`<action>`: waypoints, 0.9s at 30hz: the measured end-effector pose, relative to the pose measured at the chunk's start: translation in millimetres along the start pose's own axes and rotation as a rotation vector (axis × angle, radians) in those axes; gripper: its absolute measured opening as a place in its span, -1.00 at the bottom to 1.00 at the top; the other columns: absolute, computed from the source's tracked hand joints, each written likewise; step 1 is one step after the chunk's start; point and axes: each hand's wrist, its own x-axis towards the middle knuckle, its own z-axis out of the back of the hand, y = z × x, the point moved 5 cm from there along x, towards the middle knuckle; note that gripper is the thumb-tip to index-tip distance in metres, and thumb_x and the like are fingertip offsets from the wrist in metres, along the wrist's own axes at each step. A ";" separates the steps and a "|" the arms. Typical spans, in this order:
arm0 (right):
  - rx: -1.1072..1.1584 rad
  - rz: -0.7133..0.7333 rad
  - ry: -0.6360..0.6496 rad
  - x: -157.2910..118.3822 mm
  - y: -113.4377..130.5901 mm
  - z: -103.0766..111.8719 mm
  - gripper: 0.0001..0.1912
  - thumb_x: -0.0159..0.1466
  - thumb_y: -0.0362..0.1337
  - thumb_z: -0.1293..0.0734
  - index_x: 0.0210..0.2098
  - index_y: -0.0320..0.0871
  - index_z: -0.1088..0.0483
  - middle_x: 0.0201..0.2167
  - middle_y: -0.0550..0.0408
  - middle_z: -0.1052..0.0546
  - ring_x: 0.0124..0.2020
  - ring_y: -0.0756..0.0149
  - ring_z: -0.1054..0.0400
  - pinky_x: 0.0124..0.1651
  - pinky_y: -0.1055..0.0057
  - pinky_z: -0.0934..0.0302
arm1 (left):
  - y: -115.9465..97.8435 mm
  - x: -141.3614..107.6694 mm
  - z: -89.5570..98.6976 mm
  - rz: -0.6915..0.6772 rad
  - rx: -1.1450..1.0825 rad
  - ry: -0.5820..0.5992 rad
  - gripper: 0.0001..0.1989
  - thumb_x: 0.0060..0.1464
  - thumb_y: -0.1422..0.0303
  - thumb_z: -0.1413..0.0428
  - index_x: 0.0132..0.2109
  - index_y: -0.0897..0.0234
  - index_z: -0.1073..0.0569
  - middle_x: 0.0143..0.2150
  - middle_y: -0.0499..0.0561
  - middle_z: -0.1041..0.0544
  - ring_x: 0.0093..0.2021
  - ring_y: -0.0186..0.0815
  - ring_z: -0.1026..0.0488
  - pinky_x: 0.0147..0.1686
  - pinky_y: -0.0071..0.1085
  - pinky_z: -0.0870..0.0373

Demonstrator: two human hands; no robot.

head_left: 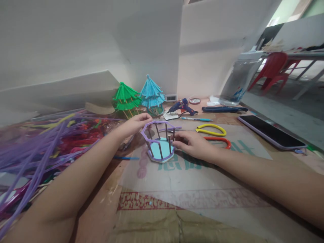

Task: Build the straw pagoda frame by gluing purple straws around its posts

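Observation:
A small frame (162,156) stands upright on the printed sheet, with a pale blue base, dark upright sticks and purple pipe cleaner strips round its bottom and top. My left hand (140,122) is at the far left of its top ring, fingers bent together on the purple strip (152,140). From the right, my right hand (187,142) curls its fingers round an upright at the frame's side. Parts of the fingertips of both hands are hidden behind the frame. Beyond my right hand lie scissors with yellow (211,129) and orange handles.
Purple pipe cleaners (48,148) and other coloured ones heap at left. Behind stand a green tiered model (126,96) and a blue one (152,92). A glue gun (182,106), pen (197,119), utility knife (224,109), phone (272,131) and clear water container (239,79) are at back and right.

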 end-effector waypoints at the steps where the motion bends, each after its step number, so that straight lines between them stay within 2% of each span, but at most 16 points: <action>1: -0.004 -0.007 0.013 0.4 -1.0 -1.2 -0.80 0.35 -0.21 -0.29 -0.17 -0.17 -0.51 -0.27 0.01 -0.60 -0.27 0.24 -0.45 -0.20 0.37 -0.23 | 0.1 1.4 3.5 -0.001 0.022 -0.024 -0.59 0.01 0.00 -0.25 -0.33 0.27 -0.39 -0.42 -0.06 -0.46 -0.40 -0.34 -0.40 -0.34 -0.43 -0.32; 5: 0.022 -0.059 0.043 1.7 -4.9 -3.8 -0.88 0.33 -0.28 -0.30 -0.26 -0.14 -0.49 -0.28 0.06 -0.60 -0.24 0.27 -0.44 -0.15 0.38 -0.24 | -2.7 5.7 17.6 0.003 0.119 -0.103 -0.57 0.07 -0.04 -0.14 -0.41 0.27 -0.41 -0.46 -0.04 -0.45 -0.42 -0.31 -0.40 -0.32 -0.38 -0.34; 8: 0.045 -0.151 0.018 0.9 -9.8 -0.9 -0.88 0.32 -0.29 -0.30 -0.33 -0.12 -0.46 -0.38 0.11 -0.59 -0.32 0.29 -0.44 -0.21 0.39 -0.24 | -12.4 3.5 28.7 -0.017 0.194 -0.150 -0.51 0.07 -0.09 -0.12 -0.47 0.28 -0.41 -0.46 -0.01 -0.48 -0.40 -0.29 -0.41 -0.27 -0.36 -0.34; 10: 0.041 -0.191 -0.001 0.2 -12.3 1.6 -0.86 0.32 -0.28 -0.28 -0.36 -0.11 -0.44 -0.45 0.13 -0.58 -0.38 0.30 -0.43 -0.25 0.39 -0.23 | -23.0 -1.9 36.6 -0.044 0.237 -0.168 -0.54 0.05 -0.07 -0.15 -0.42 0.29 -0.46 -0.39 0.00 -0.52 -0.34 -0.28 -0.44 -0.22 -0.37 -0.34; 12: 0.039 -0.220 -0.007 -0.2 -14.3 2.9 -0.85 0.32 -0.26 -0.28 -0.37 -0.11 -0.43 -0.46 0.13 -0.57 -0.39 0.29 -0.44 -0.26 0.38 -0.24 | -35.2 -9.8 44.2 -0.068 0.269 -0.174 -0.61 -0.01 0.01 -0.23 -0.28 0.28 -0.54 -0.31 0.00 -0.56 -0.28 -0.27 -0.48 -0.18 -0.38 -0.35; 15: 0.037 -0.244 0.002 -0.3 -16.4 2.5 -0.89 0.30 -0.24 -0.30 -0.26 -0.12 -0.44 -0.44 0.13 -0.57 -0.38 0.28 -0.45 -0.25 0.36 -0.26 | -53.7 -23.7 52.8 -0.086 0.386 -0.189 -0.63 -0.01 0.06 -0.24 -0.19 0.26 -0.56 -0.27 -0.01 -0.58 -0.28 -0.28 -0.48 -0.23 -0.40 -0.33; 19: 0.053 -0.230 0.016 0.1 -14.8 7.1 -0.73 0.26 -0.26 -0.32 -0.05 -0.14 -0.32 -0.42 0.16 -0.53 -0.38 0.27 -0.44 -0.27 0.36 -0.27 | -72.3 -38.1 56.1 -0.077 0.609 -0.227 -0.59 0.11 -0.03 -0.13 -0.38 0.25 -0.48 -0.47 -0.09 -0.42 -0.46 -0.36 -0.34 -0.44 -0.43 -0.16; 21: -0.004 -0.220 0.011 0.1 -13.3 16.8 -0.76 0.27 -0.25 -0.29 -0.07 -0.13 -0.28 -0.39 0.13 -0.52 -0.37 0.26 -0.42 -0.29 0.36 -0.26 | -77.2 -41.1 55.7 -0.069 0.673 -0.242 -0.55 0.15 -0.06 -0.08 -0.44 0.24 -0.39 -0.54 -0.13 -0.28 -0.53 -0.38 -0.25 -0.48 -0.42 -0.07; 23: -0.161 -0.214 0.012 0.0 -13.4 31.0 -0.79 0.27 -0.24 -0.29 -0.10 -0.12 -0.32 -0.32 0.07 -0.52 -0.32 0.22 -0.42 -0.26 0.34 -0.26 | -79.6 -41.7 55.0 -0.066 0.711 -0.248 -0.53 0.17 -0.07 -0.05 -0.45 0.23 -0.35 -0.56 -0.14 -0.22 -0.55 -0.38 -0.23 -0.50 -0.42 -0.04; 27: -0.436 -0.185 0.041 -1.2 -18.8 57.2 -0.69 0.31 -0.17 -0.29 0.01 -0.14 -0.38 -0.02 -0.10 -0.52 -0.03 0.08 -0.42 -0.02 0.23 -0.28 | -80.9 -39.9 53.3 -0.072 0.743 -0.247 -0.56 0.16 -0.05 -0.05 -0.38 0.23 -0.44 -0.51 -0.10 -0.32 -0.49 -0.34 -0.29 -0.48 -0.42 -0.08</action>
